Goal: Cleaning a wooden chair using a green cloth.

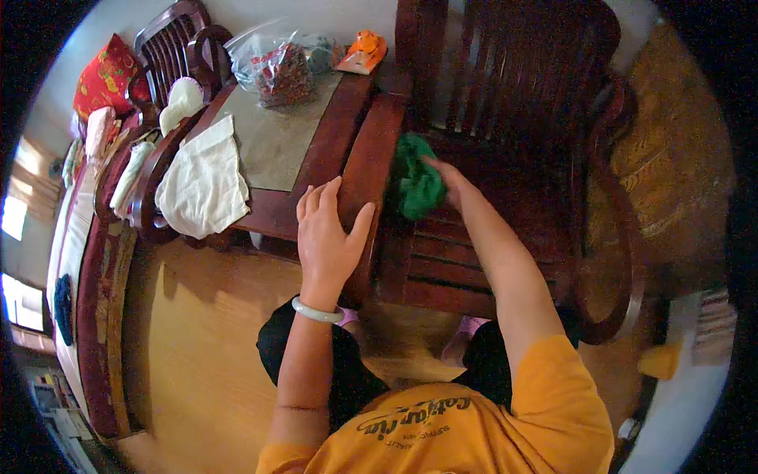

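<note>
My right hand (449, 181) grips a crumpled green cloth (419, 178) low against the inner side of the armrest, over the slatted seat of a dark wooden chair (462, 243). The fingers are partly hidden by the cloth. My left hand (328, 228), with a pale bangle at the wrist, rests on the flat wooden armrest (373, 154) with its fingers spread and nothing held. Left of it, a white cloth (204, 181) hangs over the edge of a small wooden side table (278, 204).
A clear plastic bag (278, 71) with dark red contents and an orange object (364, 52) stand at the table's back. Another wooden chair (172, 53) with a red cushion (106, 80) is at upper left. A yellow container (658, 361) is at lower right.
</note>
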Motion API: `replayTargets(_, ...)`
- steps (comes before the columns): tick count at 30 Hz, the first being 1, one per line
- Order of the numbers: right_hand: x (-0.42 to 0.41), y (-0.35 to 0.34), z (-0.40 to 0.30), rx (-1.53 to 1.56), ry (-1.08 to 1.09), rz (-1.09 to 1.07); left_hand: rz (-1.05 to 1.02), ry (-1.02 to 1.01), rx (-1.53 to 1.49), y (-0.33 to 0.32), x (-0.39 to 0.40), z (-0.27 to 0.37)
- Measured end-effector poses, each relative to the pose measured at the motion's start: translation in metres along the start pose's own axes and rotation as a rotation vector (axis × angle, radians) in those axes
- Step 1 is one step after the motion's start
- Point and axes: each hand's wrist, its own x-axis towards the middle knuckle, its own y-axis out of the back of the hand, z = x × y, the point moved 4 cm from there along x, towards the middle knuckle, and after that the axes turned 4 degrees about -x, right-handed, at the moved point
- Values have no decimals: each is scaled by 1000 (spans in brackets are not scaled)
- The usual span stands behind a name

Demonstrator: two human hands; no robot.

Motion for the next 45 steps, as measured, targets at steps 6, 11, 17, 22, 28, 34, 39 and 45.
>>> replayTargets(6, -53, 32, -11, 459, 47, -167, 42, -65, -9, -4, 3, 7)
replayTargets(11, -36, 17, -8, 574, 109, -301, 13, -44, -2, 1, 0, 1)
replayTargets(17, 24, 52, 35, -880, 244, 546, -9, -37, 19, 0, -2, 4)
replayTargets(22, 33, -1, 52, -1327, 180, 473, -22, -30, 24, -8, -1, -1)
replayTargets(28, 2, -11, 33, -1282, 86, 635, -38, -14, -29, -6, 4, 4)
replayTargets(34, -73, -49, 60, -1674, 519, 460, -15, -47, -20, -13, 3, 9)
replayTargets(39, -159, -101, 88, -1524, 698, 253, 3, -35, 74, -6, 0, 9)
replayTargets(45, -182, -113, 88, -1576, 761, 337, -14, -31, 131, -9, -2, -1)
